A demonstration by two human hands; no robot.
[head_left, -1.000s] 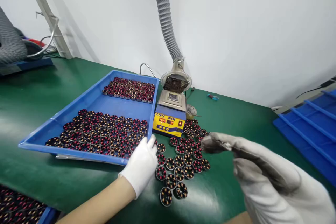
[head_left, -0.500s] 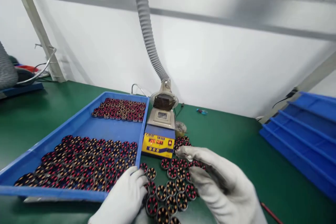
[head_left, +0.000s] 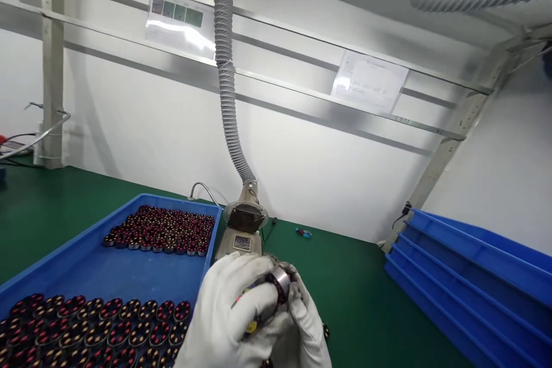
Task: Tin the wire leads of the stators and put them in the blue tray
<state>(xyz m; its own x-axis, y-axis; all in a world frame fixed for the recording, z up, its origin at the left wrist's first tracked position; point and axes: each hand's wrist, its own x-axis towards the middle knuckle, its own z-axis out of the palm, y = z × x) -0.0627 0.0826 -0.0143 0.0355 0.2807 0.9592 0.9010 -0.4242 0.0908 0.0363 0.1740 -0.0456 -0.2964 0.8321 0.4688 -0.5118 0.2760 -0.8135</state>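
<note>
My left grip, in a white glove, is closed, with its fingers bent around one round part, which has a shiny metal outside. My right grip, also gloved, is closed on the other side of this same part, so the part is between the fingertips of both grips, above the green bench. The finer contact of the fingers is hidden, and I cannot tell it.

To the left of my grips there is a blue tray. In it stand two groups of similar parts: a near group, just left of my left grip, and a far group, with bare tray floor between them. Directly behind my grips is a machine, partly covered by them, and over it a grey hose comes down. Beyond my right grip lies a small blue and dark red thing. Well to the right of my grips is a stack of blue trays.
</note>
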